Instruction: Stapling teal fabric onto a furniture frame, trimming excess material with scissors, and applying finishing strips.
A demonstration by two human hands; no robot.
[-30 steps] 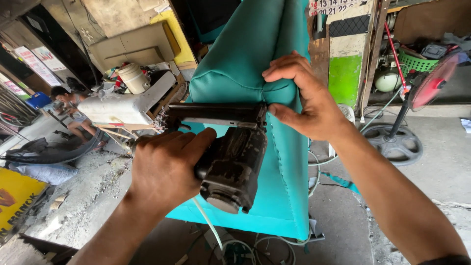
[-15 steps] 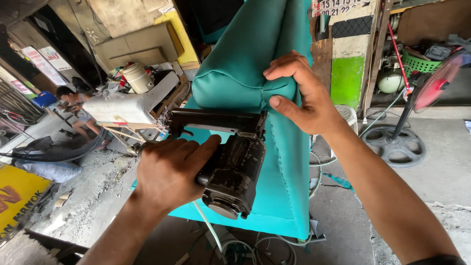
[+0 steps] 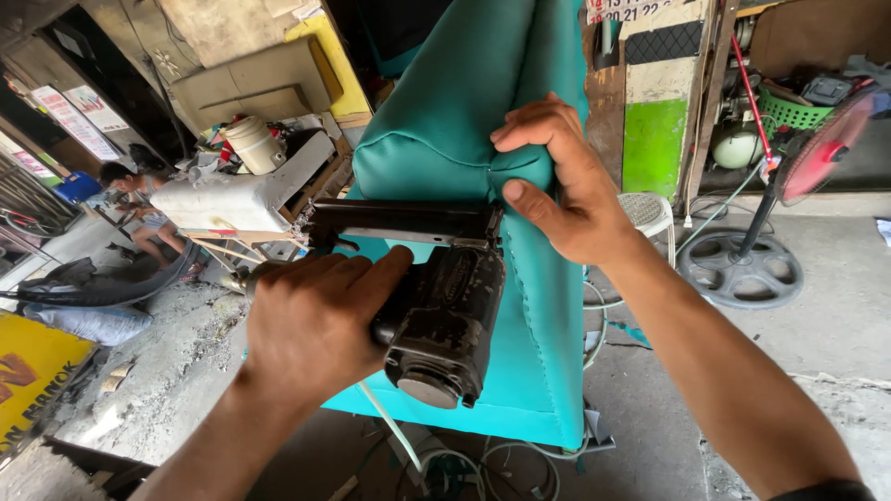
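A teal upholstered seat piece (image 3: pixel 543 306) stands upright in front of me, a row of staples running down its edge. My left hand (image 3: pixel 311 315) grips a black pneumatic staple gun (image 3: pixel 436 297), whose long magazine points left and whose nose sits against the teal cover just under my right hand. My right hand (image 3: pixel 566 186) pinches and holds down a fold of the teal cover at the corner of the cushion. A pale air hose (image 3: pixel 390 427) trails down from the gun.
A red standing fan (image 3: pixel 770 223) with a round base is at the right. A white plastic stool (image 3: pixel 645 211) stands behind the seat. A white padded piece (image 3: pixel 241 199) lies on a wooden frame at the left, and a person crouches at far left (image 3: pixel 139 209). Cables lie on the concrete floor below.
The view has shifted slightly; the staple gun and my left hand sit a little higher and closer to the fold. My right hand keeps its hold on the cover.
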